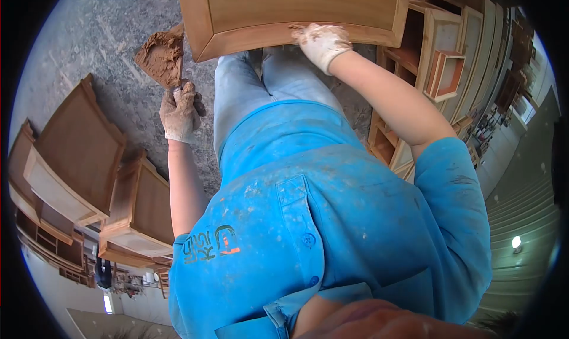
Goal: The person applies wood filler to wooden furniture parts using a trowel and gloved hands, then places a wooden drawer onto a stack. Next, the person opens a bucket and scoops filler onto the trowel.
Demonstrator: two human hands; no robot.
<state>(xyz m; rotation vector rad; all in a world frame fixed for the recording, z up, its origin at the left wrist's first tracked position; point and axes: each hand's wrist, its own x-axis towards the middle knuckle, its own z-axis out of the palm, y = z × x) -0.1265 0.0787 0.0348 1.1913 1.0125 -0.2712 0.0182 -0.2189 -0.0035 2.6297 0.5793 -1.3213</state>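
My left hand (178,110), in a white glove caked with brown paste, is closed around the handle of a putty knife (178,66). A thick heap of brown putty (159,55) covers most of its blade. To the right, my right hand (323,42) wears a whitish glove with brown smears on the fingers. Those fingers are bent together against the curved edge of a wooden furniture panel (284,33); whether they pinch anything I cannot make out. The panel has a lighter frame around a flat brown middle and lies across the top, in front of my legs.
Wooden furniture pieces (83,155) stand on the left. More wooden cabinets (441,36) and a small box-like frame (446,75) are stacked on the right. The grey floor (112,36) is stained. Far off at lower left, a person in dark clothes (103,272) is visible.
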